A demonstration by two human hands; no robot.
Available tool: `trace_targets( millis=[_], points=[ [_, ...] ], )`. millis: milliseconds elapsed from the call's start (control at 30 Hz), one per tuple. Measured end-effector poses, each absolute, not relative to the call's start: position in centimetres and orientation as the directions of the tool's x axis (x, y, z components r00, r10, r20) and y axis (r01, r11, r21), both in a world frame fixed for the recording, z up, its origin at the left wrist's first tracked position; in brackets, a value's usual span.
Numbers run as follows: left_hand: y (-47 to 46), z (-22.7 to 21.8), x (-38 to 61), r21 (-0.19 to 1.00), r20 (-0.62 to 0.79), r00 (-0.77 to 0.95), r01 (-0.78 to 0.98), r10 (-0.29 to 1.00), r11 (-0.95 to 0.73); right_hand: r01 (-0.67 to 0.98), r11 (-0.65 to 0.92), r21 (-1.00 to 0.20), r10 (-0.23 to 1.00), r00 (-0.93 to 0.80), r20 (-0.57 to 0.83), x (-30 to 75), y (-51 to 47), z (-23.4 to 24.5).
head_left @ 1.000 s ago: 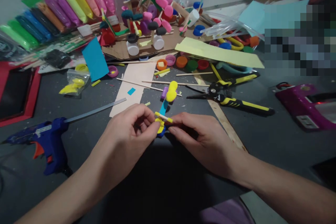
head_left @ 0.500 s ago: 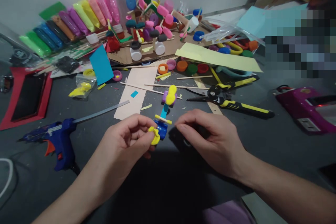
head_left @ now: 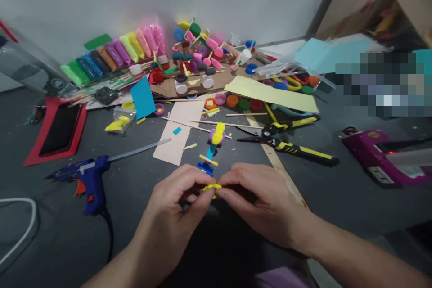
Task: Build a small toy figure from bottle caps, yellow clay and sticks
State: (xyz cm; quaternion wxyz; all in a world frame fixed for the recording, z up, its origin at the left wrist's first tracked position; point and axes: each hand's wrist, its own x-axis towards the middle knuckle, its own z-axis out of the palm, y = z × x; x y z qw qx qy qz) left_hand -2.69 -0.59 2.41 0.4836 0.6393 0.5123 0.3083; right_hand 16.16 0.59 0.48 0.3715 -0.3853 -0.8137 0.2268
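Head: yellow clay (head_left: 212, 186) in fingers (head_left: 204, 199) and bag (head_left: 130, 122)

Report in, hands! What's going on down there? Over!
Left hand, right hand: both pinching yellow piece. Little model just beyond. Glue gun off left, clear of hands.

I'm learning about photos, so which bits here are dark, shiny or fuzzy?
Head view: deep shadow on the table below the left hand and right hand; head view: pale glints on the clear plastic strips; head view: blocky squares hiding a patch, far right; head view: the yellow piece both hands pinch is too small to see clearly.
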Motion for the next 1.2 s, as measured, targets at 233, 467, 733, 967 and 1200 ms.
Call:
trace_targets(
  millis=[233, 467, 733, 967, 1200],
  points=[
    [-0.7, 2.2, -2.5, 0.921, -0.352, 0.277, 0.275, 0.894, 0.277, 0.513, 0.592, -0.622, 0.805, -0.414, 0.425, 16.3, 0.6, 0.8],
    [-0.8, 0.7, -2.5, 0.931, -0.35, 0.24, 0.196, 0.905, 0.308, 0.489, 0.642, -0.59, 0.765, -0.458, 0.452, 15.9, 0.9, 0.7],
    [-1.5, 0.7, -2.9, 0.946, -0.319, 0.293, 0.15, 0.901, 0.287, 0.459, 0.61, -0.646, 0.787, -0.445, 0.426, 15.7, 0.6, 0.5],
    [-1.5, 0.6, -3.0, 0.937, -0.348, 0.306, 0.1, 0.886, 0.334, 0.434, 0.587, -0.683, 0.795, -0.47, 0.384, 15.6, 0.6, 0.5],
    [-1.3, 0.5, -3.0, 0.933, -0.359, 0.291, 0.079, 0.887, 0.352, 0.423, 0.568, -0.706, 0.803, -0.474, 0.361, 15.6, 0.4, 0.3]
  ],
)
